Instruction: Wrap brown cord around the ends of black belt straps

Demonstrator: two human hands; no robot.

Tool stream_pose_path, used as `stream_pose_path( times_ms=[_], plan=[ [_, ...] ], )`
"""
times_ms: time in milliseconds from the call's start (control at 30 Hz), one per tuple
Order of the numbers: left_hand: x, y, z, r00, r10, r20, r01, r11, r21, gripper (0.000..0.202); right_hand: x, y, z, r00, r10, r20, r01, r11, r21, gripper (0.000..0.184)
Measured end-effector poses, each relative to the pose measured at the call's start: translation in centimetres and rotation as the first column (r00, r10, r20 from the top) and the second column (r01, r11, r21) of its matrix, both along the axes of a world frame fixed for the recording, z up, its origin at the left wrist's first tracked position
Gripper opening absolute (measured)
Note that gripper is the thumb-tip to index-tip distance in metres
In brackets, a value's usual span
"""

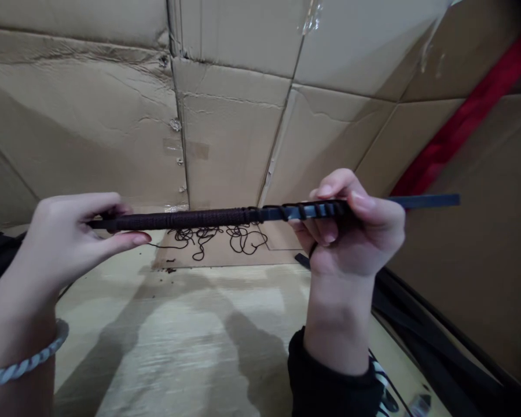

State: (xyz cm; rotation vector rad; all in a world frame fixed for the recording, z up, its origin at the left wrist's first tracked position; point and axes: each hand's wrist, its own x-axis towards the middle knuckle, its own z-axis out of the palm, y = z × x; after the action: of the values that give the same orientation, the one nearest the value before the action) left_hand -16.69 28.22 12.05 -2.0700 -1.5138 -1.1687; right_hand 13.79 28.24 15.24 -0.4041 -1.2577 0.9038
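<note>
A long, thin dark bar (429,201) is held level across the view. Dark brown cord (191,219) is wound tightly round its left and middle part; further right the turns are widely spaced, with the bar's surface showing between them. My left hand (76,231) grips the left end between thumb and fingers. Around the spaced turns my right hand (356,231) is closed, thumb and index finger pressed near the last turns, and the bare end sticks out to its right. Loose cord (245,240) lies in tangled loops behind and below the bar.
Creased cardboard panels (234,133) stand behind the pale work surface (178,341). A red strip (464,121) slants across the upper right. Long black strips (434,341) lie at the lower right, and small dark scraps (171,270) are on the surface.
</note>
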Motion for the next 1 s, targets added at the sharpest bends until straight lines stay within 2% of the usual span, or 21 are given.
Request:
stream_pose_path(
  times_ms=[100, 267, 400, 433, 467, 500, 533, 567, 600, 633, 667, 700, 733, 767, 833, 933, 1000],
  plan=[
    [0.4, 0.5, 0.1, 0.999, -0.034, 0.026, 0.034, 0.999, 0.002, 0.026, -0.3, 0.0, 0.0, 0.999, 0.02, 0.03, -0.022, 0.998, 0.067, 0.01],
    [0.1, 0.7, -0.2, 0.999, -0.034, 0.041, 0.033, 0.999, 0.023, 0.022, -0.3, 0.0, -0.2, 0.998, 0.043, 0.049, -0.048, 0.993, 0.103, 0.01],
    [0.1, 0.5, 0.1, 0.999, 0.012, 0.053, -0.012, 1.0, 0.011, 0.036, -0.2, 0.4, -0.4, 0.997, 0.05, 0.051, -0.057, 0.989, 0.133, 0.017],
    [0.2, 0.4, 0.3, 0.998, 0.023, 0.064, -0.018, 0.997, -0.072, 0.04, -0.2, 0.5, -0.5, 0.999, 0.027, 0.046, -0.032, 0.991, 0.128, 0.021],
    [0.3, 0.3, 0.4, 0.997, 0.017, 0.079, 0.0, 0.978, -0.207, 0.043, -0.3, 0.6, -0.6, 0.999, -0.011, 0.044, 0.006, 0.994, 0.113, 0.023],
    [0.4, 0.2, 0.5, 0.995, -0.004, 0.095, 0.039, 0.927, -0.373, 0.045, -0.3, 0.7, -0.7, 0.997, -0.058, 0.045, 0.054, 0.995, 0.085, 0.024],
    [0.5, 0.0, 0.6, 0.994, -0.025, 0.103, 0.075, 0.853, -0.516, 0.048, -0.4, 0.8, -0.7, 0.994, -0.104, 0.042, 0.102, 0.994, 0.047, 0.023],
    [0.7, -0.3, 0.7, 0.995, -0.036, 0.096, 0.086, 0.799, -0.595, 0.05, -0.5, 0.9, -0.7, 0.99, -0.135, 0.032, 0.135, 0.991, 0.001, 0.02],
    [0.8, -0.5, 0.7, 0.997, -0.033, 0.076, 0.071, 0.807, -0.587, 0.052, -0.6, 1.0, -0.7, 0.988, -0.151, 0.015, 0.152, 0.987, -0.054, 0.017],
    [1.0, -0.8, 0.7, 0.999, -0.016, 0.049, 0.038, 0.872, -0.488, 0.056, -0.7, 1.1, -0.6, 0.988, -0.155, -0.011, 0.153, 0.981, -0.116, 0.016],
    [1.2, -1.0, 0.7, 1.0, 0.01, 0.023, -0.002, 0.946, -0.323, 0.06, -0.8, 1.1, -0.6, 0.987, -0.152, -0.041, 0.143, 0.974, -0.173, 0.017],
    [1.4, -1.2, 0.7, 0.999, 0.033, 0.001, -0.032, 0.991, -0.132, 0.062, -0.8, 1.2, -0.5, 0.987, -0.147, -0.068, 0.129, 0.967, -0.217, 0.02],
    [1.6, -1.3, 0.6, 0.999, 0.045, -0.025, -0.044, 0.999, 0.031, 0.06, -0.7, 1.2, -0.5, 0.986, -0.144, -0.085, 0.119, 0.962, -0.244, 0.022],
    [1.7, -1.4, 0.6, 0.997, 0.046, -0.064, -0.037, 0.99, 0.137, 0.057, -0.6, 1.3, -0.5, 0.986, -0.139, -0.09, 0.113, 0.962, -0.251, 0.023],
    [1.8, -1.4, 0.6, 0.986, 0.042, -0.159, -0.008, 0.979, 0.206, 0.051, -0.1, 1.2, -0.4, 0.99, -0.114, -0.08, 0.095, 0.973, -0.208, 0.024],
    [1.7, -1.1, 0.6, 0.975, -0.001, -0.221, 0.04, 0.984, 0.171, 0.051, 1.0, 1.1, -0.4, 1.0, -0.015, -0.023, 0.012, 0.993, -0.119, 0.022],
    [1.7, -1.0, 0.6, 0.977, -0.044, -0.208, 0.072, 0.989, 0.127, 0.051, 1.7, 1.1, -0.4, 0.999, 0.043, 0.004, -0.043, 0.995, -0.09, 0.029]
  ],
)
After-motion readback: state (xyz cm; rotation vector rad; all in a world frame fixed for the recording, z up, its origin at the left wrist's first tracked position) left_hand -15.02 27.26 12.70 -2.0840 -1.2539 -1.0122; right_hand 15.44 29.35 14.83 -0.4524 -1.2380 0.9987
